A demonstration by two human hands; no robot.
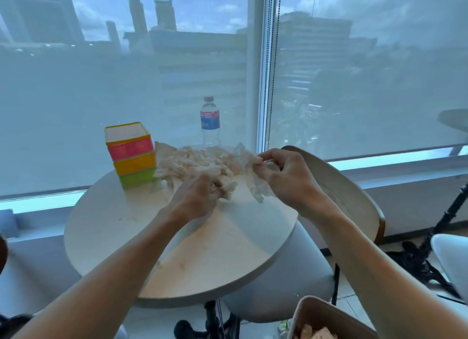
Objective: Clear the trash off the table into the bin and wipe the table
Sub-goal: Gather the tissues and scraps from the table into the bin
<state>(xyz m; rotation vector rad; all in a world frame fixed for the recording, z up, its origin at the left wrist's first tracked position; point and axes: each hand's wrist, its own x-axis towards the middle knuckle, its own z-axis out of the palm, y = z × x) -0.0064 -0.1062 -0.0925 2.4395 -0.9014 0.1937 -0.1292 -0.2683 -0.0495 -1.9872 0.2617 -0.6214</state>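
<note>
- Bottom right of frame: bin (307,310), only its rim and part of the inside in view, crumpled paper inside.
- Centre: round white table (126,227) on a dark pedestal; faint smears and crumbs on the near half of the top.
- Left hand (195,195), mid-frame: fingers curled down around a small wad of tissue (229,186) lying on the tabletop.
- Right hand (286,176), just right of it: fingers and thumb pinch a crumpled tissue (249,172), raised slightly, its tail hanging toward the table.
- Behind both hands: heap of crumpled tissues (187,161) across the far part of the table.
- Left of heap, touching it: stacked containers (131,153), coloured orange, pink, yellow and green from the top down.
- Far edge: water bottle (209,122), upright, capped.
- Right of table: chair (349,194), pale curved back.
</note>
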